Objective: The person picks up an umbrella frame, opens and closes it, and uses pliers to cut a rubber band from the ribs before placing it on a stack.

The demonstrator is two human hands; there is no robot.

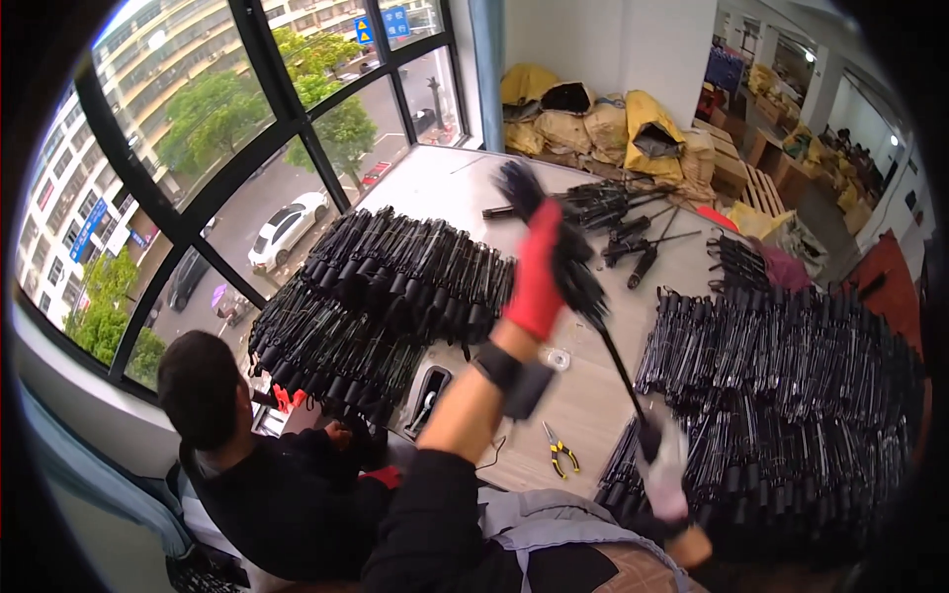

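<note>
A black folding umbrella frame [615,361] slants between my two hands, its bunched ribs up and its shaft running down to the right. My left hand [537,282], in a red glove, is raised over the table and closed around the ribs; motion blurs it. Lower right, my right hand [668,469], in a pale glove with pink, grips the dark handle end [649,437]. Yellow-and-black pliers [560,452] lie on the table [529,420] between my forearms.
Large stacks of similar frames [395,287] fill the left side, and more stacks [781,356] the right. Loose frames [618,212] lie at the back. A co-worker [267,455] sits at my left, beside the window. Yellow sacks [593,128] stand beyond the table.
</note>
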